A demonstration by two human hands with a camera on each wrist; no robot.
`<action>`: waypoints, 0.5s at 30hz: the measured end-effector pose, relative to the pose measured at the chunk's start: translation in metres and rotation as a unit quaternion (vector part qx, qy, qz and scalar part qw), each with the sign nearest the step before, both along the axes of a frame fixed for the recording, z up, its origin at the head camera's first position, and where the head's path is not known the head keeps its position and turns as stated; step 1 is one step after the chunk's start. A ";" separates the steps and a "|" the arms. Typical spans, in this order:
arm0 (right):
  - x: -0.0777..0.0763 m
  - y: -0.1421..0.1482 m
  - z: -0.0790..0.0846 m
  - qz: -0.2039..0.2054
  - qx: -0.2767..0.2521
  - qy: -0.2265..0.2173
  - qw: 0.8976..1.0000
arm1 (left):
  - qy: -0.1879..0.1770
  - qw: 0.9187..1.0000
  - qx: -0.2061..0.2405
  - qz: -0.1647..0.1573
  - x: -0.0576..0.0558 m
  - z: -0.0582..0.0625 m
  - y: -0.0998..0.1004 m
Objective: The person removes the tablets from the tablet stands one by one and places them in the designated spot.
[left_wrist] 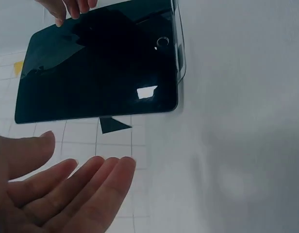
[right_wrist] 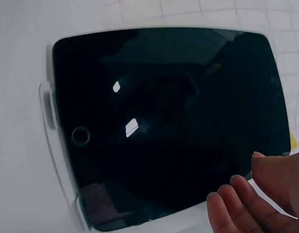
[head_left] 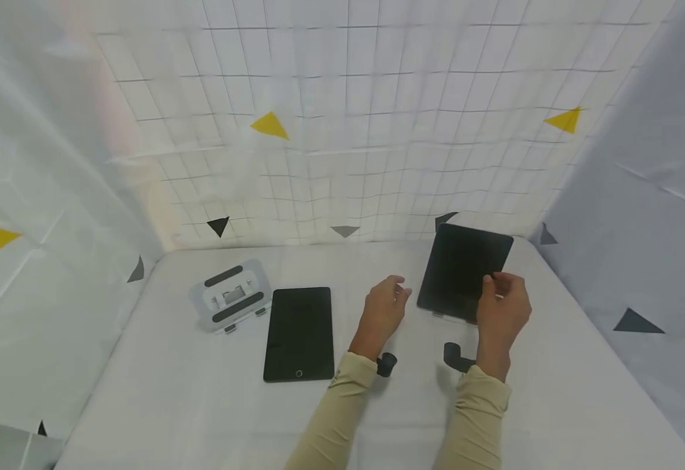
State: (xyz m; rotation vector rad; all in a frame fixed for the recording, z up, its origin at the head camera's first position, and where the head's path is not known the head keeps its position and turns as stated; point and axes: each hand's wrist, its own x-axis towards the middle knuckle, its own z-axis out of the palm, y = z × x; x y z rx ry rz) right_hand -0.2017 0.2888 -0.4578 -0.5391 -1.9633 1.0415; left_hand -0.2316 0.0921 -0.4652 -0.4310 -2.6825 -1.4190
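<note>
Black glossy tablet (head_left: 451, 271), leaning; tablets totalling two, clear stands (head_left: 248, 287) two. Left hand (head_left: 381, 310) hanging loose, holding nothing; right hand (head_left: 503, 313) curling, grip unclear.

Left hand (head_left: 381, 310): fingers loosely extended; right hand (head_left: 503, 313): fingers loosely bent, thumb apart.

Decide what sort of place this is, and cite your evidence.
Possibly a makeshift recording booth: a white table closed in by pale sheeting, with grid lines at the back and scattered yellow triangles.
</note>
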 end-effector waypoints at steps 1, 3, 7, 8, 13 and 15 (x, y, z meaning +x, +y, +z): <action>0.000 0.002 -0.002 -0.002 -0.002 -0.004 1.000 | 0.000 1.000 0.001 0.001 0.000 -0.001 0.003; 0.001 0.006 -0.005 -0.007 -0.005 -0.010 1.000 | -0.001 1.000 0.006 0.003 -0.001 -0.003 0.009; 0.001 0.016 -0.012 -0.020 -0.016 -0.027 0.999 | -0.005 1.000 0.012 0.000 -0.002 -0.003 0.022; 0.001 0.019 -0.013 -0.023 -0.022 -0.033 0.999 | -0.005 1.000 0.009 0.000 -0.002 -0.004 0.025; 0.002 0.025 -0.020 -0.029 -0.051 -0.065 0.996 | -0.011 1.000 0.002 0.001 -0.003 -0.007 0.038; 0.003 0.025 -0.022 -0.023 -0.059 -0.079 0.995 | -0.011 1.000 -0.006 0.002 -0.003 -0.012 0.042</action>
